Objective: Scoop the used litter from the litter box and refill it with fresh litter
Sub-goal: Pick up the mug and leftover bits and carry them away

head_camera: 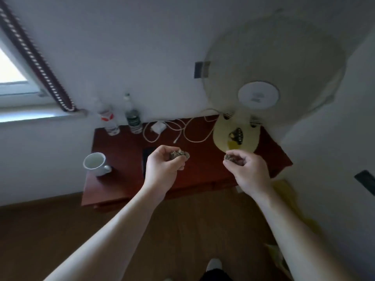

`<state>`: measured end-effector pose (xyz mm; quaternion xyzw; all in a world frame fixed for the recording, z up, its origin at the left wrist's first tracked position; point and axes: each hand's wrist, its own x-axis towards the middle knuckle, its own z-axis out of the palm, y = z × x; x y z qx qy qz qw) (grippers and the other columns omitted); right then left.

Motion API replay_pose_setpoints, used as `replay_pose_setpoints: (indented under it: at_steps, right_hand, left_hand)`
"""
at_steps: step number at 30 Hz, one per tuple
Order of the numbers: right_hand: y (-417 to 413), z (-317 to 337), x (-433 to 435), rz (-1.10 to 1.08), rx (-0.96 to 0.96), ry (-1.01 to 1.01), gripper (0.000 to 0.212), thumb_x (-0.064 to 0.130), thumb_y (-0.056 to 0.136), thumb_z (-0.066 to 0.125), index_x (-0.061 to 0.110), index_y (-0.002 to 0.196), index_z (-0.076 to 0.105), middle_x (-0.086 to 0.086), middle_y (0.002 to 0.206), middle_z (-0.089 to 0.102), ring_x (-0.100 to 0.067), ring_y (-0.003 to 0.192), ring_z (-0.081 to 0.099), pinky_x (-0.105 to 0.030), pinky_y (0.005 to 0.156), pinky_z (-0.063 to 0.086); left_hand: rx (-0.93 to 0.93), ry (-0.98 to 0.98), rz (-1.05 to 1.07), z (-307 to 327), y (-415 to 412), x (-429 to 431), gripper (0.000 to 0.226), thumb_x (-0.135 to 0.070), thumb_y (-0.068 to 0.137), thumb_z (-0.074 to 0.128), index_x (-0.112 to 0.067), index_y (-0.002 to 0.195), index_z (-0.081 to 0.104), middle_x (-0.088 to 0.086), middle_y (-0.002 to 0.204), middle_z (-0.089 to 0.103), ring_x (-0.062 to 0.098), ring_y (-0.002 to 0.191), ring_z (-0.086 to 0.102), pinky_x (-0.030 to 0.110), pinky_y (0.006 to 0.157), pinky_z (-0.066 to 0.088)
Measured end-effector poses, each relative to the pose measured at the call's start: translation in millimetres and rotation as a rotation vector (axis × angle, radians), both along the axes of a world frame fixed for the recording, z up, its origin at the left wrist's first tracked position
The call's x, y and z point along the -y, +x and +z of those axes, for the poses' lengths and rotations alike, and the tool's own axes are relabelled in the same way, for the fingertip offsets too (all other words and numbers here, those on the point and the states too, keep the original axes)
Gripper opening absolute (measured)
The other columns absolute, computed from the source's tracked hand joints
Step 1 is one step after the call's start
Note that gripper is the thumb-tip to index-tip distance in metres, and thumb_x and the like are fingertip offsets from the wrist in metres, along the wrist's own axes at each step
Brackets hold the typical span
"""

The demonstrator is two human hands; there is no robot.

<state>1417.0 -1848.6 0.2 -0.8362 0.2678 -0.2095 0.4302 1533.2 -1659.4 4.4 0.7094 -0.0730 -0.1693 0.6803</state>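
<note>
Two bare arms reach up from the bottom of the frame. The left hand (162,167) sits near the middle, and its fingers (178,159) are curled tight around a small clump of litter (178,154). The right hand (246,169) is to the right of it, and its fingers pinch another small clump (231,158). Both hands are over a dark red table (125,159). A white mug (95,164) stands at the table's left. Two bottles (133,116), a white cable (182,128) and a big fan (257,98) are at the back.
</note>
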Motion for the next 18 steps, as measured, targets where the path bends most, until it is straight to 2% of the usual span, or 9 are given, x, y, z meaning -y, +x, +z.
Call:
replay_pose_setpoints:
  at_steps: [3,7,10,13,18]
  right_hand:
    - [43.6,4.5,-35.8,0.123,0.01,0.017,0.02,0.022,0.083,0.075,0.023,0.103,0.075,0.011,0.093,0.072,0.0,0.085,0.066,-0.015,0.075,0.054]
    - [100.9,15.8,-83.9,0.32,0.03,0.017,0.02,0.019,0.082,0.076,0.021,0.101,0.075,0.011,0.092,0.072,-0.002,0.084,0.067,-0.019,0.078,0.053]
    - [143.3,20.7,-121.5,0.473,0.034,0.045,0.02,0.018,0.08,0.076,0.021,0.1,0.076,0.01,0.092,0.073,-0.004,0.084,0.068,-0.022,0.08,0.054]
    - [183.3,23.7,-165.7,0.614,0.028,0.082,0.021,0.019,0.077,0.078,0.023,0.097,0.076,0.009,0.091,0.074,-0.006,0.085,0.069,-0.027,0.084,0.055]
    - [226.6,23.7,-264.2,0.891,-0.02,0.157,0.019,0.021,0.073,0.08,0.031,0.089,0.076,0.009,0.089,0.075,-0.01,0.084,0.07,-0.034,0.08,0.057]
  left_hand:
    - [-0.002,-0.022,0.128,0.6,19.7,-47.9,0.018,-0.013,0.073,0.08,-0.017,0.087,0.069,0.008,0.082,0.076,0.018,0.072,0.069,0.044,0.078,0.058]
    - [-0.01,-0.071,0.301,0.6,37.1,-105.5,0.018,-0.006,0.077,0.08,-0.009,0.091,0.068,0.014,0.085,0.074,0.017,0.072,0.067,0.034,0.072,0.056]
    - [-0.007,-0.109,0.446,2.8,45.3,-148.4,0.019,-0.005,0.077,0.081,-0.007,0.091,0.068,0.018,0.086,0.073,0.022,0.074,0.068,0.034,0.071,0.054]
    - [-0.007,-0.158,0.629,9.8,45.4,-192.0,0.019,0.002,0.078,0.078,-0.005,0.091,0.065,0.01,0.076,0.073,0.02,0.068,0.066,0.032,0.066,0.053]
    - [0.02,-0.157,0.945,16.3,27.8,-272.8,0.019,0.002,0.078,0.077,-0.006,0.091,0.065,0.007,0.076,0.07,0.017,0.066,0.063,0.028,0.064,0.055]
